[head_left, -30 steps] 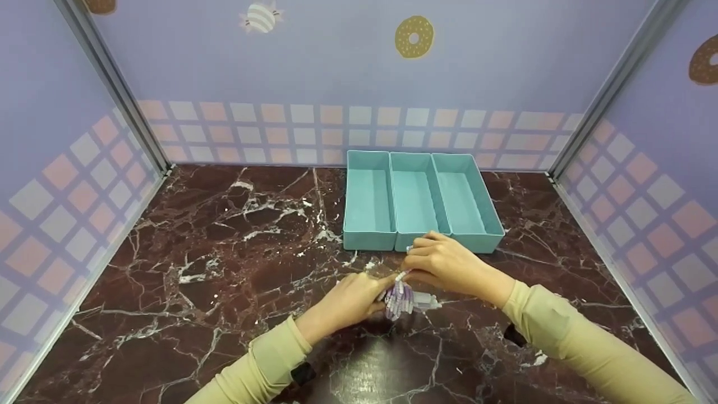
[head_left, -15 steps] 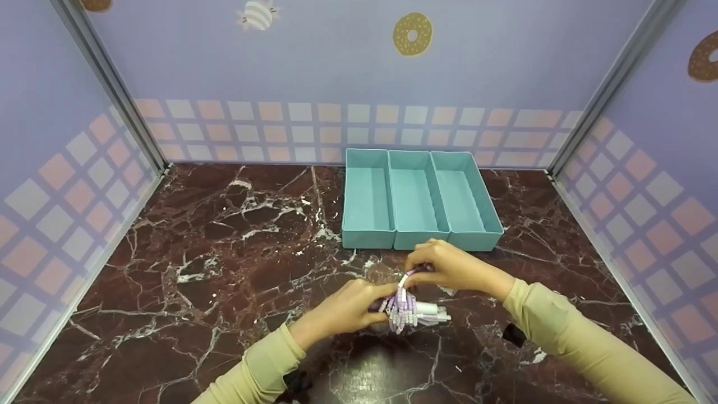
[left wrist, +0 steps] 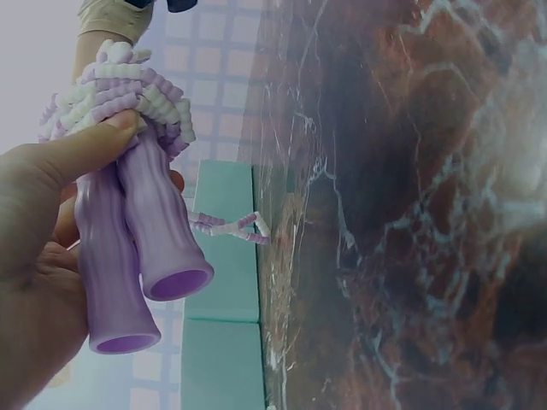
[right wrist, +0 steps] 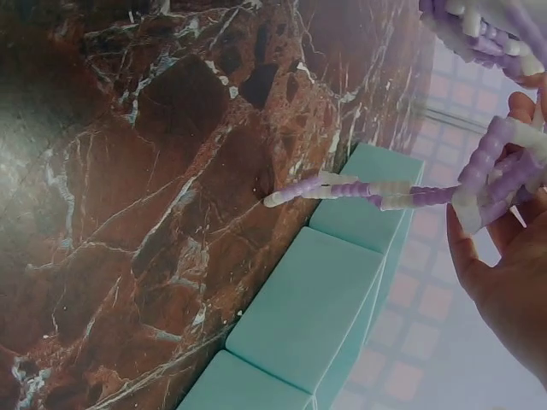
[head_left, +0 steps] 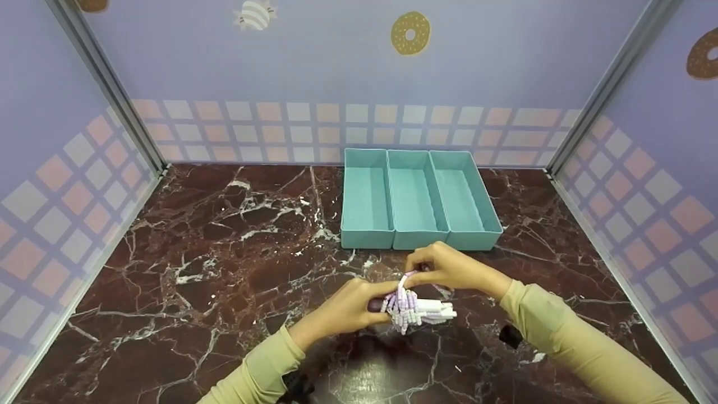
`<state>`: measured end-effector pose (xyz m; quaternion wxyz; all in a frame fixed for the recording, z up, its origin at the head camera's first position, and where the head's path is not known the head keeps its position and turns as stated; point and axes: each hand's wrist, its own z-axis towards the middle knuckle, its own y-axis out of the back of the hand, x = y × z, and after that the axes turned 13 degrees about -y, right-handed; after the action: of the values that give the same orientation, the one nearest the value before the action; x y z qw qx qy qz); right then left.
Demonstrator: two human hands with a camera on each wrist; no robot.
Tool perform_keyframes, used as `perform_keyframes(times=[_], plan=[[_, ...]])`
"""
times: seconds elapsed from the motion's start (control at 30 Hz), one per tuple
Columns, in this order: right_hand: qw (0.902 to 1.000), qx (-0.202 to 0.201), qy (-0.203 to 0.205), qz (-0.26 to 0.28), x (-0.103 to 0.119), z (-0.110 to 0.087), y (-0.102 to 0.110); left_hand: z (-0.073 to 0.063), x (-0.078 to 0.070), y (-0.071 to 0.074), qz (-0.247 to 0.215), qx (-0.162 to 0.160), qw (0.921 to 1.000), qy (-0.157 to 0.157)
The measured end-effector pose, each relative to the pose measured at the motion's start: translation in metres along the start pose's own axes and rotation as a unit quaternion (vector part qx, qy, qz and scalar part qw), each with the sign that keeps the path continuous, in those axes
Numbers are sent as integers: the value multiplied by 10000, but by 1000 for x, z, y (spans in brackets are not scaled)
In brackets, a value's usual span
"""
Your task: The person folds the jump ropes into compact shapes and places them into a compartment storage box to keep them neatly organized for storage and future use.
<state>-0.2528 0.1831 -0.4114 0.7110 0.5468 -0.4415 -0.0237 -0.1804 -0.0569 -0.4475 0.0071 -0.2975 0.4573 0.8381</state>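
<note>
Left hand (head_left: 352, 304): fingers curled around two purple handles (left wrist: 167, 222) of a beaded jump rope (head_left: 401, 314), with the thumb (left wrist: 96, 141) pressed across them just below the coil.
Right hand (head_left: 449, 269): fingers bent and grasping a beaded stretch of the same rope, near the left hand and a little farther from the person.
Handles: side by side, with flared open ends toward the bottom of the left wrist view.
Coil (left wrist: 128, 90): lilac and white beads bunched around the handles at the thumb's end; in the head view a strand rises from it to the right hand.
White ends (head_left: 429, 306): pale, rod-like pieces sticking out of the coil on the side away from the left hand.
Tail (right wrist: 376, 195): a loose beaded strand hanging from the right hand; whether its tip touches the table cannot be told.
Jump rope's place: between the two hands, in front of the boxes.
Boxes (head_left: 364, 239): three teal, open-topped boxes, long and narrow, side by side near the back wall.
Table (head_left: 224, 314): dark red with white marbled veins.
Sleeves (head_left: 566, 331): pale yellow-green.
Back wall (head_left: 269, 67): lilac, with doughnut prints above pink and white squares.
</note>
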Motion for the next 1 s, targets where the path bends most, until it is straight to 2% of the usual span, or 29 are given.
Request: perform_keyframes(times=[0.17,0.27,0.4,0.47,0.6,0.77,0.87,1.0], plan=[[9988,198,-262,362,-3,2,1,-1,2,-3,-196,-457,9987,-63],[9976,338,-303,523,-7,4,0,-2,3,-6,-642,-673,9957,15],[9954,538,-353,708,-10,6,-2,-3,3,-8,-1368,-850,9867,226],[9947,590,-361,766,-11,6,-3,-3,3,-9,-1507,-891,9843,236],[9935,603,-336,909,-12,5,-4,-3,4,-9,-1393,-951,9857,21],[9909,644,-314,1141,-16,7,-6,-4,5,-7,-692,-1047,9913,-385],[9878,741,-276,1343,-19,9,-8,-5,5,-7,-339,-1077,9920,-571],[9847,779,-274,1534,-22,10,-10,-5,6,-8,-361,-1179,9900,-684]])
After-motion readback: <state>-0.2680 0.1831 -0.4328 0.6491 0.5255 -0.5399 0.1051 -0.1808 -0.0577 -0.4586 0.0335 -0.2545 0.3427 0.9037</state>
